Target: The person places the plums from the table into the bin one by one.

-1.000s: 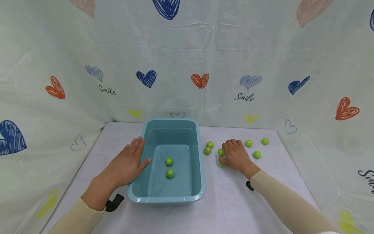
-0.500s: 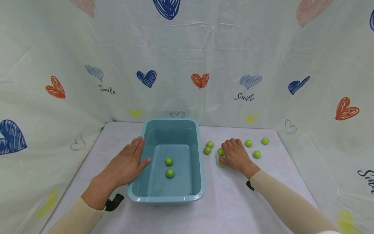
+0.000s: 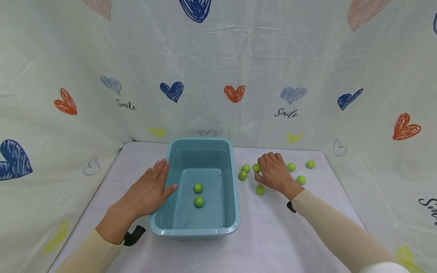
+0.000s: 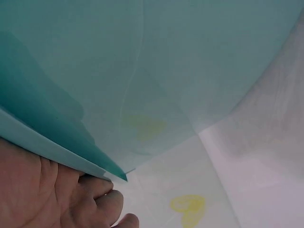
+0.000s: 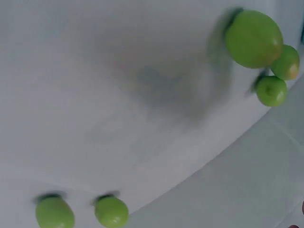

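A blue plastic basin (image 3: 194, 220) stands on the white table, with two small round green fruits (image 3: 198, 201) on its floor. My left hand (image 3: 145, 193) rests along the basin's left rim, its fingers straight and its thumb over the edge. In the left wrist view the rim (image 4: 61, 154) lies against that hand. To the right of the basin, my right hand (image 3: 275, 173) pinches a green fruit (image 3: 257, 167) between fingers and thumb. One fruit (image 3: 260, 189) sits just below this hand. The right wrist view catches only bits of fingertip at its lower right edge.
Two green fruits (image 3: 242, 175) lie close to the basin's right side. Three more, including one fruit (image 3: 310, 164) near the table's far right corner, lie beyond my right hand. A white curtain (image 3: 259, 68) with printed hearts encloses the back and sides.
My right hand has moved slightly away toward the back of the table with the green fruit, uncovering the fruit below it. My left hand and the basin have stayed in place.
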`<action>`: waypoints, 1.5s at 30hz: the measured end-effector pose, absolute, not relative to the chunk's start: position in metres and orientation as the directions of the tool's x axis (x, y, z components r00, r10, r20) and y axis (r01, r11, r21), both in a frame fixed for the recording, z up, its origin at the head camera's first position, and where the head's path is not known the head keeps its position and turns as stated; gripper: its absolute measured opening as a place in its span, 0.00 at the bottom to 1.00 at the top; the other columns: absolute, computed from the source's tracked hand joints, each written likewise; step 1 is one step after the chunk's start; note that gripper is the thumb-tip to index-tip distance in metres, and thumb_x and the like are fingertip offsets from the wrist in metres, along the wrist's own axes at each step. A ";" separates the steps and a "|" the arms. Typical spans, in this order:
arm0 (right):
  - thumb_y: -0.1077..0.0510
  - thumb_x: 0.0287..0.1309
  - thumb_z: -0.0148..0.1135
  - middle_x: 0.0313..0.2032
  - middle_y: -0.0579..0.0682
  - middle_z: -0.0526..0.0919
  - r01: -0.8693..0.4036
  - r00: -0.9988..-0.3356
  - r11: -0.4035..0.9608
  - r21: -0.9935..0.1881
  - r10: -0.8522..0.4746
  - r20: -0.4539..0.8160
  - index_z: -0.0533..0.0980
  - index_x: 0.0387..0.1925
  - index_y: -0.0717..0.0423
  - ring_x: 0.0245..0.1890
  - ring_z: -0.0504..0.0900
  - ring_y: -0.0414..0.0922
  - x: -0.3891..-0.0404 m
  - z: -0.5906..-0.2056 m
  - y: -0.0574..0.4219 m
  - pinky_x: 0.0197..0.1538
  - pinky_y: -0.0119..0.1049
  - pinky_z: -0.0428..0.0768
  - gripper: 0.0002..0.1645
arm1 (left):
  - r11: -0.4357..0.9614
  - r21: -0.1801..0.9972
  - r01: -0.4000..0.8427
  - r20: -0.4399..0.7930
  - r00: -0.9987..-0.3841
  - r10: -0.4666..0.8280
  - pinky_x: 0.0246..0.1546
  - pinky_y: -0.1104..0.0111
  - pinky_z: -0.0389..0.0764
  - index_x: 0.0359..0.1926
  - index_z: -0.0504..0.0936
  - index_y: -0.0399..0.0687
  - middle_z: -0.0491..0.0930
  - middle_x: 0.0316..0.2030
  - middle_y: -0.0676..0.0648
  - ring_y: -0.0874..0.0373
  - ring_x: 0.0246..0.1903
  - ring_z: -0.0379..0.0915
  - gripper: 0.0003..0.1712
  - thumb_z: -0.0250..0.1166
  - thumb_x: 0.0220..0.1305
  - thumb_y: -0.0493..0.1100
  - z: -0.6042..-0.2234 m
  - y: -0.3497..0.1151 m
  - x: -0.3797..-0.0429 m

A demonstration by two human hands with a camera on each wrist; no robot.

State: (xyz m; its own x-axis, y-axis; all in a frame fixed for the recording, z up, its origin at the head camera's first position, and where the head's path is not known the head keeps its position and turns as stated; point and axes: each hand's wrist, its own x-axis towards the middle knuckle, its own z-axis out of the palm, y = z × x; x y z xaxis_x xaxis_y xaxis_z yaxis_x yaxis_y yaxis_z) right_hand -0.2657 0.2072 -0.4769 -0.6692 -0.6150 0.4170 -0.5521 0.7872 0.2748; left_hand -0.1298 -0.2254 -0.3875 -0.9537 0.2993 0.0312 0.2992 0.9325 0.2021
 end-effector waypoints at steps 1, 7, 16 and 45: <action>0.45 0.60 0.68 0.33 0.53 0.75 -0.555 -0.662 0.786 0.272 -0.615 0.428 0.73 0.38 0.59 0.38 0.74 0.54 -0.267 -0.472 0.205 0.50 0.51 0.76 0.21 | 0.933 0.200 0.298 0.030 -0.954 0.299 0.77 0.37 0.57 0.80 0.53 0.25 0.52 0.81 0.28 0.31 0.81 0.47 0.46 0.57 0.80 0.56 -0.387 -0.225 -0.130; 0.45 0.60 0.68 0.34 0.53 0.74 -0.573 -0.628 0.781 0.248 -0.612 0.481 0.72 0.38 0.58 0.38 0.74 0.53 -0.276 -0.446 0.189 0.47 0.49 0.74 0.21 | 0.939 0.170 0.298 0.039 -0.954 0.296 0.77 0.37 0.58 0.79 0.55 0.25 0.54 0.80 0.27 0.31 0.80 0.48 0.46 0.58 0.79 0.56 -0.387 -0.225 -0.130; 0.44 0.63 0.65 0.35 0.52 0.75 -0.607 -0.601 0.764 0.217 -0.621 0.503 0.72 0.39 0.56 0.40 0.73 0.52 -0.279 -0.402 0.151 0.48 0.48 0.72 0.20 | 0.942 0.150 0.299 0.037 -0.954 0.297 0.78 0.37 0.56 0.79 0.55 0.24 0.54 0.80 0.27 0.30 0.80 0.48 0.46 0.58 0.79 0.56 -0.387 -0.225 -0.131; 0.41 0.63 0.65 0.35 0.48 0.77 -0.746 -0.421 0.572 0.342 -0.802 0.423 0.75 0.38 0.52 0.39 0.73 0.48 -0.260 -0.396 0.042 0.43 0.43 0.70 0.19 | 0.937 0.166 0.308 0.044 -0.951 0.305 0.77 0.37 0.59 0.79 0.55 0.25 0.54 0.80 0.28 0.30 0.80 0.50 0.46 0.57 0.80 0.57 -0.388 -0.226 -0.130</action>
